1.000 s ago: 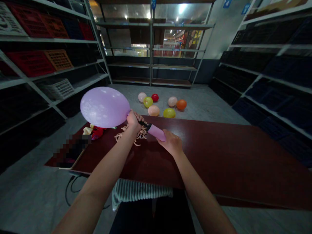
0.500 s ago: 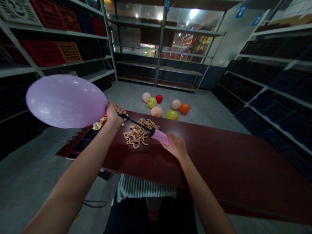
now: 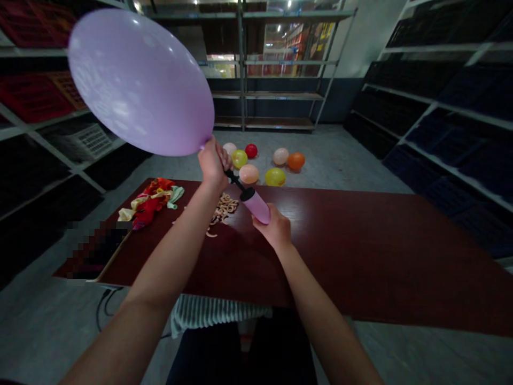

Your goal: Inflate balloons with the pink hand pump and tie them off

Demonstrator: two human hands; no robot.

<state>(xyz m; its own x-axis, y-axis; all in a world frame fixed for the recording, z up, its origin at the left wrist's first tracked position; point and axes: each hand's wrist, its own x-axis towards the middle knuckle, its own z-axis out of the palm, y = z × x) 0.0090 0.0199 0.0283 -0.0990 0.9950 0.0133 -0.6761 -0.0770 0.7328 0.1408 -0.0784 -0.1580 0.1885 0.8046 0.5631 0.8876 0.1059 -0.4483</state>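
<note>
The left hand (image 3: 212,167) is closed tight around the neck of a lilac balloon (image 3: 140,83), which swells up and outward just past the fist, with the black nozzle (image 3: 234,179) of a pink hand pump (image 3: 255,206) running into that grip. The right hand (image 3: 273,228) curls around the pump's lower end. Beneath them, loose uninflated balloons (image 3: 222,212) lie on a dark red table (image 3: 360,256); inflated balloons (image 3: 249,174) sit on the floor beyond.

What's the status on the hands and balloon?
Left hand pinching neck of inflated lilac latex balloon. Right hand gripping pink plastic hand pump. Limp tan balloons on dark red tabletop below, apart from both hands.
</note>
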